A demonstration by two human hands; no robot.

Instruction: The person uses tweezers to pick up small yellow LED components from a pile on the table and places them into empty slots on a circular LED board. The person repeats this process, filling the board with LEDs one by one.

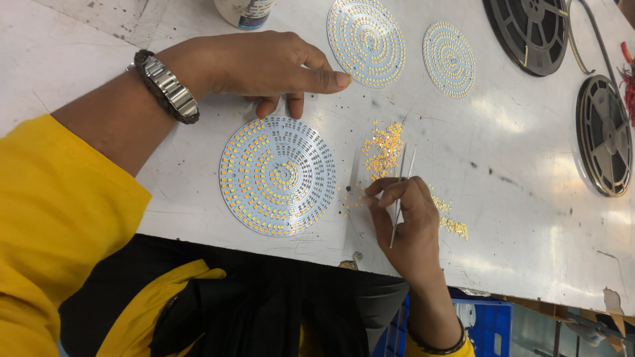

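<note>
A round white circuit board (278,175) covered with small yellow chips lies on the white table (516,198) in front of me. My left hand (264,66) rests flat on the table just above it, fingers stretched toward a second round board (366,41). My right hand (405,218) pinches thin metal tweezers (401,192), their tips pointing up at a loose pile of tiny yellow chips (383,149). More chips (453,225) lie scattered to the right of that hand.
A third, smaller round board (449,59) lies further right. Two dark reels (529,30) (603,135) sit at the right side with a strip of tape. A white container (243,13) stands at the top edge. A blue crate (486,327) is below the table.
</note>
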